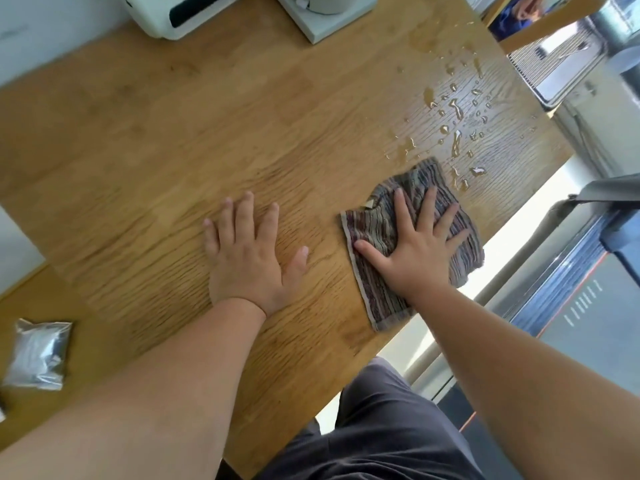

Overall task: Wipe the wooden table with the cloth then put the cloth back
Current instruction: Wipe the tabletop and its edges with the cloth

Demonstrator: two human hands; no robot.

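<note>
Flatly, splayed fingers [403,213]: right hand [420,258] on striped cloth [377,299], left hand [249,265] on grainy table [156,140]

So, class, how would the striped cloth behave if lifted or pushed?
Probably floppy: the cloth bunches ahead of the right hand pressing it. Pushed through the water drops, it likely soaks, getting heavier and grippier.

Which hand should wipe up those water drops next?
The right hand. It presses flat on the cloth, and the water drops lie just beyond the cloth. The left hand rests flat on the bare table, away from both.
</note>
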